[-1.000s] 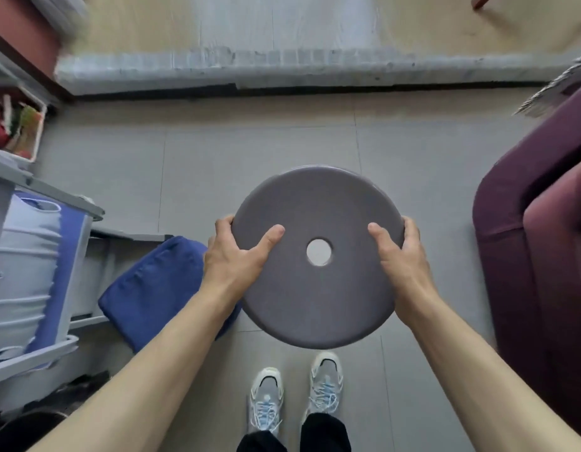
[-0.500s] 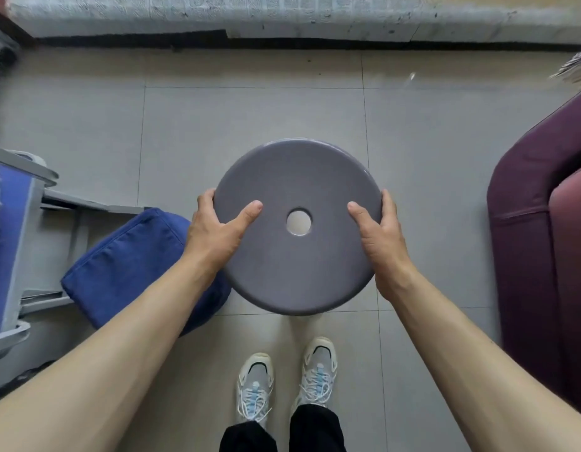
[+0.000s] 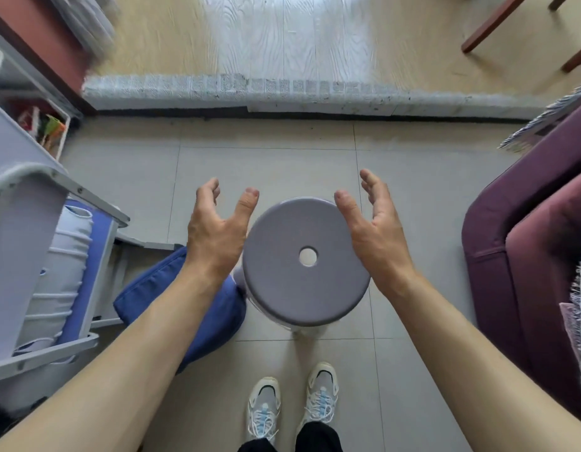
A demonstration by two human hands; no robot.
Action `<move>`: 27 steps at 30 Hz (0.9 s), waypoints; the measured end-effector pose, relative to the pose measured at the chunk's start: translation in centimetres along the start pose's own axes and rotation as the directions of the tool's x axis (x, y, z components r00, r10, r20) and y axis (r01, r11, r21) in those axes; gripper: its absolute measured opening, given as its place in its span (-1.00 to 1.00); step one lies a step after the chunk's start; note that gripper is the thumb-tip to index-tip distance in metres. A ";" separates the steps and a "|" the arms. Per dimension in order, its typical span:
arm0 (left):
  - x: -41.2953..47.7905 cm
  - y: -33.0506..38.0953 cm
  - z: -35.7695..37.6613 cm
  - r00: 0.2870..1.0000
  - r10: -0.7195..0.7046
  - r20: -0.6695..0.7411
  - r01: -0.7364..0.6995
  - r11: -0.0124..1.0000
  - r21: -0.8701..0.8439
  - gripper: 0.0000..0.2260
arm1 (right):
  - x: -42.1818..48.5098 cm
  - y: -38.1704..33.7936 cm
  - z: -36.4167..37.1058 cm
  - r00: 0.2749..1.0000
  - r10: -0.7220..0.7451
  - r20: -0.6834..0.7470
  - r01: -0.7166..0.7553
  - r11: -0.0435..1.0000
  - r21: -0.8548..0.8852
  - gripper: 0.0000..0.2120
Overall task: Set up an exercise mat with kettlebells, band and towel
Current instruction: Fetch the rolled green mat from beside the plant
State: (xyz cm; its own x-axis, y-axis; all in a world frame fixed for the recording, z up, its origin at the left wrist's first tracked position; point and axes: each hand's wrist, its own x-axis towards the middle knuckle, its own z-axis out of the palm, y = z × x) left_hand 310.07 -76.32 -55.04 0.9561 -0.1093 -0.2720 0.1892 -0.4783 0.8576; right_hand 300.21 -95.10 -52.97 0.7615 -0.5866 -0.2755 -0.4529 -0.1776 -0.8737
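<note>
A round grey stool (image 3: 299,282) with a hole in the middle of its seat stands on the tiled floor just ahead of my feet. My left hand (image 3: 217,233) hovers open at its left side, fingers spread, holding nothing. My right hand (image 3: 374,230) hovers open over its right edge, also holding nothing. Neither hand touches the stool. No mat, kettlebell, band or towel is visible.
A blue cushion (image 3: 171,305) lies on the floor left of the stool, under my left forearm. A grey folding chair frame (image 3: 54,243) fills the left side. A purple sofa (image 3: 524,249) stands on the right. A raised stone threshold (image 3: 282,93) crosses ahead.
Both hands were gripping the stool seat by its sides and holding it up. Now the stool stands on the floor and both hands have let go and opened.
</note>
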 end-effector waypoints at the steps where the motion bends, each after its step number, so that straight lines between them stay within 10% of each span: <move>1: -0.6 1.6 -1.3 1.000 0.023 -0.003 -0.023 1.000 -0.019 -0.25 | -0.6 -1.9 -0.4 1.000 -0.022 0.001 0.022 1.000 0.005 -0.40; 15: -15.9 28.5 -22.3 0.904 0.395 -0.163 -0.426 0.859 -0.285 -0.32 | -14.5 -34.2 -12.5 0.901 -0.431 0.055 0.402 0.875 0.271 -0.26; 27: -26.7 33.6 -25.3 0.832 0.364 -0.418 -0.511 0.796 -0.324 -0.50 | -20.2 -38.7 -14.8 0.721 -0.638 0.270 0.480 0.741 0.469 -0.32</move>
State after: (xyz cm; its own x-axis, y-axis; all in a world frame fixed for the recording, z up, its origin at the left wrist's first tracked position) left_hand 296.52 -67.45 -7.89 0.9582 0.0989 0.2684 -0.2654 -0.0425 0.9632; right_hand 295.55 -88.06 -7.65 0.9633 -0.0957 0.2506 0.2476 -0.0424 -0.9679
